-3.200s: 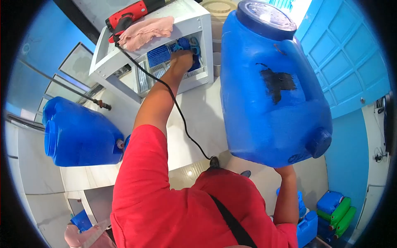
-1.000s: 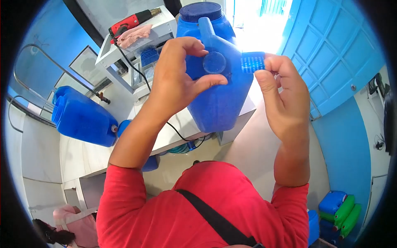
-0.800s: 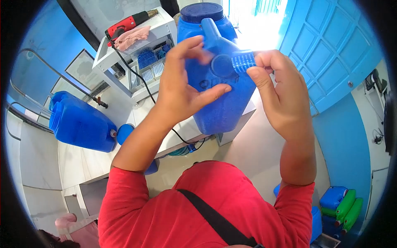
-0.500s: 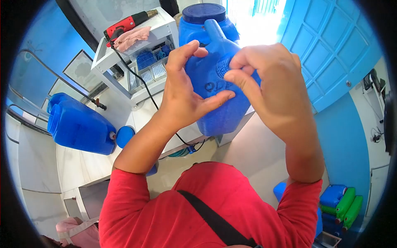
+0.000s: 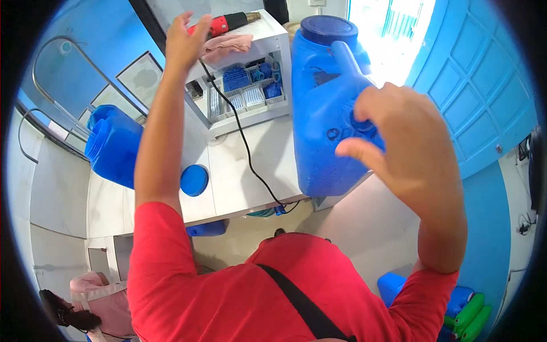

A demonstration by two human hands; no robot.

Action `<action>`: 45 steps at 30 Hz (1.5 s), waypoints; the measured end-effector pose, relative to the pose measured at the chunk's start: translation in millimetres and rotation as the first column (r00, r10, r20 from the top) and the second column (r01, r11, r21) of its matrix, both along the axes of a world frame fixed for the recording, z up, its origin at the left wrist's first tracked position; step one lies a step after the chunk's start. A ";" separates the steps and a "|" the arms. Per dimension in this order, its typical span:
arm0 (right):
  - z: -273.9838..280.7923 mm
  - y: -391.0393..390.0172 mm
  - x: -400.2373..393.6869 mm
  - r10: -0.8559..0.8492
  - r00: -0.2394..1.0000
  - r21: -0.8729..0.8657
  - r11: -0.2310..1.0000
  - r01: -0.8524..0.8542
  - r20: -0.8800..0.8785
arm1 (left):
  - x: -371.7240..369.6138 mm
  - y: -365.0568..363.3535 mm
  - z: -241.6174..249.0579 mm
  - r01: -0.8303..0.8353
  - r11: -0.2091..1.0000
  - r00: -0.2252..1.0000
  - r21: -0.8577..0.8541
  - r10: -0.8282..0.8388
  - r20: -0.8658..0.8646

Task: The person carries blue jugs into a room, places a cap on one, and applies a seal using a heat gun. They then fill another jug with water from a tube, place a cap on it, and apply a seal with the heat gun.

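My left hand (image 5: 188,43) is raised at the upper left with its fingers apart, overlapping the handle end of a red and black heat gun (image 5: 228,24); whether it touches the gun is unclear. A pink cloth (image 5: 227,48) lies just below the gun on a white shelf unit. My right hand (image 5: 401,134) is at the small round opening on the shoulder of a large blue jug (image 5: 325,159), thumb and fingers spread apart, fingertips partly hidden. The jug stands upright with a dark blue lid (image 5: 329,28) on top and dark lettering near the opening.
A second blue container (image 5: 114,151) sits at the left near a metal faucet pipe, with a round blue lid (image 5: 194,180) on the counter (image 5: 250,171). A black cord crosses the counter. Blue items fill shelf baskets (image 5: 253,96). Another person (image 5: 99,299) is at lower left; green containers (image 5: 476,325) lie lower right.
My left hand has left the jug and moved up and left to the heat gun. My right hand's fingers have opened at the jug's opening. The view has shifted.
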State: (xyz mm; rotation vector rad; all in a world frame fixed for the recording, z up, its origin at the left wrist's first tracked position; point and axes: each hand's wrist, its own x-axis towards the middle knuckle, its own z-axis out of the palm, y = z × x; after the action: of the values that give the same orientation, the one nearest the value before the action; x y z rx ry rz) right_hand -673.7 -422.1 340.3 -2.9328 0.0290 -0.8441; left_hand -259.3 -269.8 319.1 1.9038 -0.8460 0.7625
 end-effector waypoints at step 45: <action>-55.8 -6.5 -68.7 0.098 0.821 0.567 0.677 -0.470 0.563 | -384.7 -43.5 -47.4 0.598 0.790 0.709 0.138 -0.601 0.367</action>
State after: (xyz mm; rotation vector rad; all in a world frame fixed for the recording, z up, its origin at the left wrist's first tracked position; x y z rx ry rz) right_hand -742.4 -428.6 284.5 -1.8882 -0.1387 -1.1793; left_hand -644.1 -313.3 271.7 1.3411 -1.6278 0.7263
